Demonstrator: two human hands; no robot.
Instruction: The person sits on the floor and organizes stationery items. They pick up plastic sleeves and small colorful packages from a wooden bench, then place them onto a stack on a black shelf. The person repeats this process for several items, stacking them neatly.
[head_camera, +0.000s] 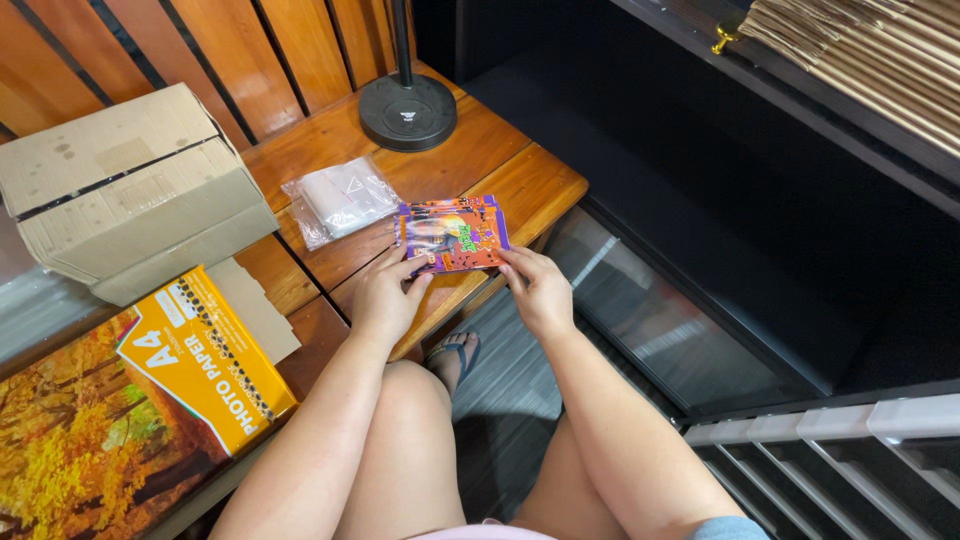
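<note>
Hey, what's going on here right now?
A seated person holds a small stack of orange-and-purple printed packets on a wooden table, left hand at one lower corner, right hand at the other. Beside it lies a clear plastic bag, with a cardboard box and a photo paper pack further left.
</note>
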